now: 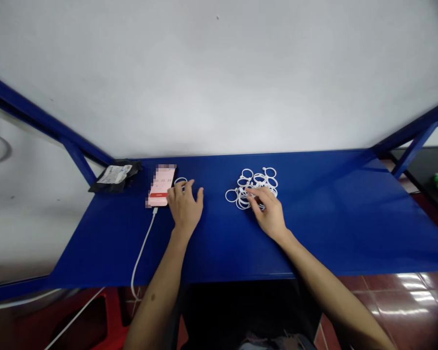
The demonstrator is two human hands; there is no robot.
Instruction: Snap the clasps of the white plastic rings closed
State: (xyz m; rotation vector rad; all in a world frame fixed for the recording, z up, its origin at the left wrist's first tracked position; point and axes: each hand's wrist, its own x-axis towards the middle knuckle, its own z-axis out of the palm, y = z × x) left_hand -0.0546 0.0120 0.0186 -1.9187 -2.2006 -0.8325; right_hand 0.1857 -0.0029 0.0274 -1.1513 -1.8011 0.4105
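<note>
A tangled pile of thin white plastic rings (246,172), each with a small knob, lies on the blue table (219,243). My right hand (270,214) rests at the near side of this pile, with thumb and forefinger pinched close together on one of the rings; the hand hides part of the heap. To the left, my left hand (185,206) is palm down with the thumb spread from the fingers, holding nothing visible. Just beyond its fingertips lies a single white ring (180,179), partly covered by them.
A phone (162,184) with a lit screen lies beside my left hand, its white cable (141,253) running over the front edge. Farther left is a black plastic packet (116,175) with a white label. Blue frame bars flank the table; a white wall (219,87) stands behind.
</note>
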